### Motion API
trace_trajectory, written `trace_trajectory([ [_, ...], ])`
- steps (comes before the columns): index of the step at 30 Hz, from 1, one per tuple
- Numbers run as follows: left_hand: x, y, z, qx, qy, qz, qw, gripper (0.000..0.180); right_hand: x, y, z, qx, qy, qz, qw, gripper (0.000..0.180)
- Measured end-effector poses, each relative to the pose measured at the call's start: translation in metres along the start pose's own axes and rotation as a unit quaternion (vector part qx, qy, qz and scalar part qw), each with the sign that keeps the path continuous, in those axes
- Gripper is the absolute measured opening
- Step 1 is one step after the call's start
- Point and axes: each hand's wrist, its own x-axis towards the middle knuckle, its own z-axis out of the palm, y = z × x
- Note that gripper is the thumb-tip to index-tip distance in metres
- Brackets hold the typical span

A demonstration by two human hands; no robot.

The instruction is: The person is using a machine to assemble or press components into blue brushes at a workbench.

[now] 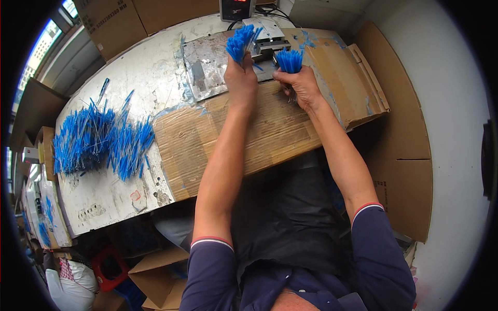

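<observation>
My left hand (pixel 241 80) is closed round a bunch of thin blue-tipped wire pieces (pixel 240 43) that look like small wire-stemmed brushes. Their blue ends fan out above the fist. Just to its right, my right hand (pixel 303 87) grips a second, shorter-looking bunch (pixel 289 61), blue ends up and bare wire stems poking out below the fingers. Both hands are raised near a small metal fixture (pixel 271 47) at the far side of the table. On the left of the tabletop lie a large heap (pixel 83 140) and a smaller heap (pixel 130 147) of the same pieces.
A worn metal plate (pixel 207 70) lies left of the fixture, and a box with a red display (pixel 236 9) stands behind. Flattened cardboard (pixel 202 137) covers the near table edge. A cardboard box (pixel 363 85) sits at right by the wall. Another person (pixel 72 285) is at lower left.
</observation>
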Motion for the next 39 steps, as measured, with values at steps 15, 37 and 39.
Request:
trace_trajectory([
  [15,-0.002,-0.01,0.004,0.039,-0.015,0.024,0.999,0.013,0.012,0.01,0.001,-0.007,0.077,-0.008,0.997,0.019],
  [37,-0.001,-0.016,0.002,0.211,-0.032,0.133,0.968,0.008,0.025,0.01,0.019,0.043,0.188,-0.013,0.981,0.017],
  [39,-0.003,-0.016,0.003,0.225,-0.08,0.137,0.961,0.01,0.024,0.014,0.017,0.063,0.194,-0.033,0.978,0.016],
])
